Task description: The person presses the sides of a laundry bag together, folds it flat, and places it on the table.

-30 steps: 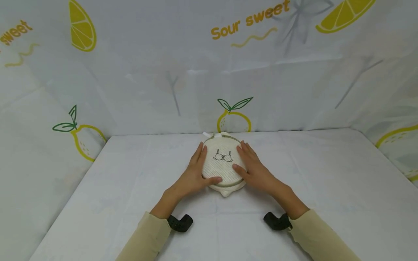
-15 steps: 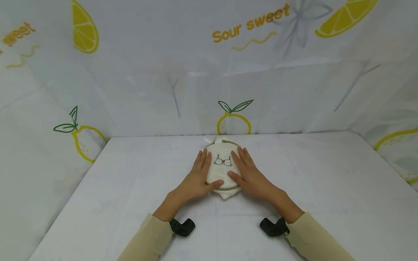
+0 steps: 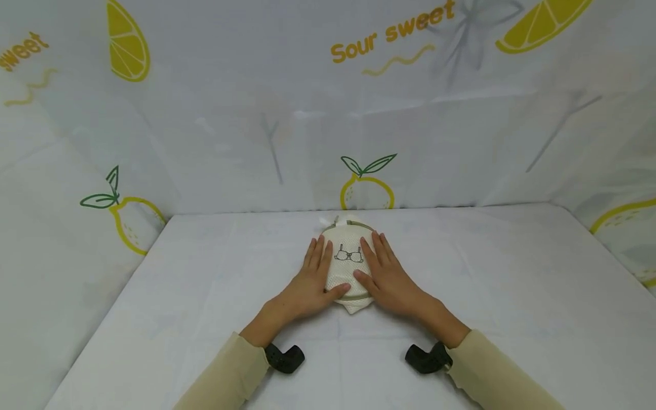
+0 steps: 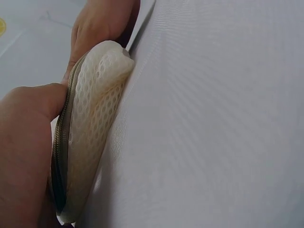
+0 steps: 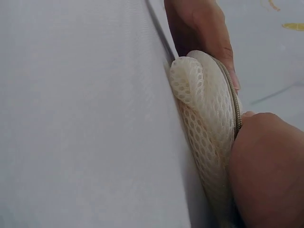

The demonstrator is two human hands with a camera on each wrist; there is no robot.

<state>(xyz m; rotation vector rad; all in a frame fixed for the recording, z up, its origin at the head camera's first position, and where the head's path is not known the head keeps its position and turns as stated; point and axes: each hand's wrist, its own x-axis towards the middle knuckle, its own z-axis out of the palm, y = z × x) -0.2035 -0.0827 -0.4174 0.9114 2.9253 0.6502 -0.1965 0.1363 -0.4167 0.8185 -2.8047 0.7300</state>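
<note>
A round cream mesh laundry bag [image 3: 348, 270] with a bra drawing on top lies on the white cloth. A zipper [image 4: 59, 142] runs around its edge, and its honeycomb mesh side [image 5: 209, 128] looks soft and folded in the right wrist view. My left hand [image 3: 306, 287] rests along the bag's left side, fingers straight and thumb across the lower front. On the other side, my right hand [image 3: 393, 282] lies over the right edge with its fingers extended and thumb pointing inward. Both hands cover the bag's side edges in the head view.
White cloth [image 3: 205, 319] covers the table. A white curtain [image 3: 230, 142] with lemon prints rises behind its far edge. Black wrist devices [image 3: 285, 359] sit at both sleeve cuffs.
Both hands have come closer together and farther over the bag, covering more of its sides. The bag has shifted slightly toward me.
</note>
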